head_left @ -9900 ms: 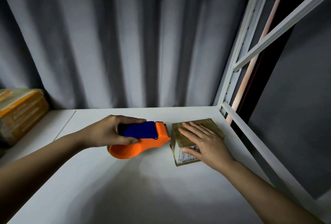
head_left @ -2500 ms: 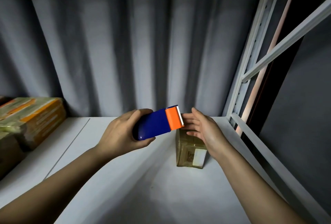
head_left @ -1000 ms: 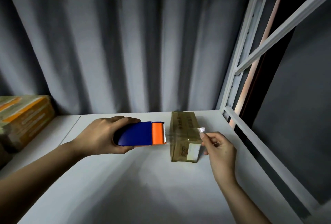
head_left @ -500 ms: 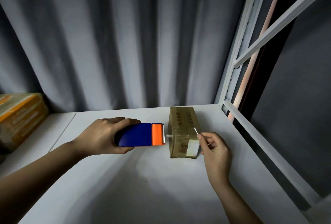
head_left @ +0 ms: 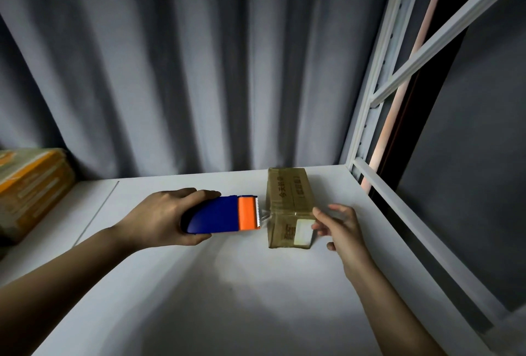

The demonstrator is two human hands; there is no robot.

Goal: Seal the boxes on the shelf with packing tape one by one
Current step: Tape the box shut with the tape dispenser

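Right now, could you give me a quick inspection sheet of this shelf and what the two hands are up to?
Surface: white shelf, dimly lit.
Job's things: small cardboard box near the back right; blue-and-orange tape dispenser just left of it, with clear tape running to the box.
Clutter: yellow-striped boxes at far left.
Grips: left hand holds the dispenser; right hand open, fingers at the box's near right edge.
Cables: nothing seen.
Surroundings: grey curtain behind; white shelf frame at right.

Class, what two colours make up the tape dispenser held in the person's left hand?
The plastic tape dispenser is dark blue with an orange band by its toothed cutter, seen in the head view.
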